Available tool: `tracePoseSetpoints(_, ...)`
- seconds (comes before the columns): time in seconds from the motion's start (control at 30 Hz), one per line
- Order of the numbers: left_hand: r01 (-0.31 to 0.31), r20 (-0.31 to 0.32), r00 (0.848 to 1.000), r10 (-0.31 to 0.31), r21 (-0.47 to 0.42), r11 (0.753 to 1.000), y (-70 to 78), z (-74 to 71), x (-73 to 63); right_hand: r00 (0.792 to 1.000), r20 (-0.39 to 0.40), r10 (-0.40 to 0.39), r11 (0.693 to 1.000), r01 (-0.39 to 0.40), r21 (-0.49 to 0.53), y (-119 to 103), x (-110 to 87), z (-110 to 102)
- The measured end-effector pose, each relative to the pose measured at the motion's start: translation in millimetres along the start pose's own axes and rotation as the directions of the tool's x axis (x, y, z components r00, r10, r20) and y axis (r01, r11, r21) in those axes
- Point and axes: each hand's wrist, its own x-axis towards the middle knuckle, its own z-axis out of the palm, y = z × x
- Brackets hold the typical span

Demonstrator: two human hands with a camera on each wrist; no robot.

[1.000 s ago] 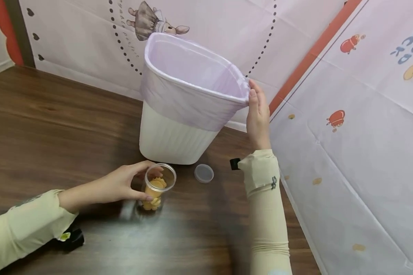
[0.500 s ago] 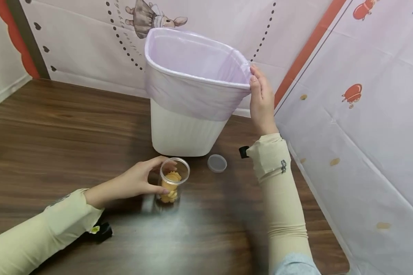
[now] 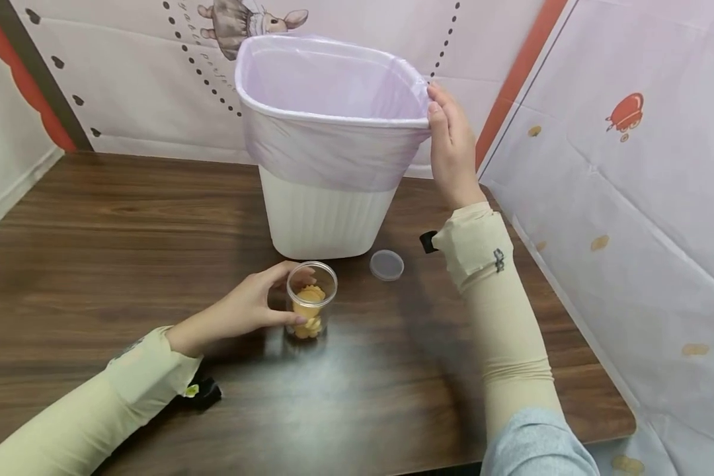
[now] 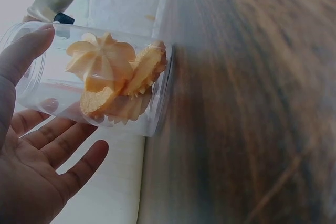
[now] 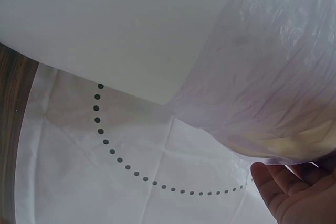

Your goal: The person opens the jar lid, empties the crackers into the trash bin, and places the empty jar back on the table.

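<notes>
My left hand (image 3: 238,311) holds a clear plastic jar (image 3: 312,281), thumb on the near side and fingers round the far side. Its mouth is uncovered and its base is right at the wooden tabletop. Several piped butter cookies (image 4: 102,59) lie in the bottom. A white trash bin (image 3: 333,218) stands upright behind the jar, lined with a pale purple bag (image 3: 333,152) folded over its rim. My right hand (image 3: 454,149) touches the bin's right rim with nearly straight fingers; in the right wrist view fingertips (image 5: 258,169) meet the bag's edge. A round clear lid (image 3: 387,265) lies right of the jar.
The dark wooden table (image 3: 125,251) ends at a front edge on the lower right. Behind it hangs a printed pink sheet (image 3: 357,20) with a rabbit figure. Another printed sheet (image 3: 648,211) runs along the right side.
The head view has shifted and turned, so bin, jar and lid sit differently in the picture. Both hands keep their places on the jar and the bin's rim.
</notes>
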Motion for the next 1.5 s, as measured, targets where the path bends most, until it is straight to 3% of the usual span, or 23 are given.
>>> tracePoseSetpoints(0.23,-0.005,0.007,1.0,0.005,0.004,1.0,2.8,2.1,4.6,1.0,0.005,0.024,0.999,-0.024,-0.026,-0.4,2.6,-3.5)
tracePoseSetpoints(0.7,0.0,0.002,1.0,0.0,0.018,1.0,7.4,-1.3,4.3,1.0,-0.028,-0.004,1.0,0.004,-0.008,5.1,1.9,-2.2)
tracePoseSetpoints(1.1,-0.006,-0.123,0.992,0.001,-0.04,0.999,14.3,-8.5,9.9,1.0,0.004,-0.006,1.0,0.006,-0.03,7.2,9.6,-5.8)
tracePoseSetpoints(1.3,-0.018,-0.106,0.994,0.007,-0.109,0.994,16.8,-5.0,11.5,0.999,-0.001,-0.034,0.999,0.034,-0.015,9.8,10.5,-9.5)
tracePoseSetpoints(1.5,0.003,-0.089,0.996,-0.013,-0.109,0.994,12.3,-6.7,6.6,1.0,0.003,-0.02,1.0,0.02,-0.005,7.4,11.5,-4.3)
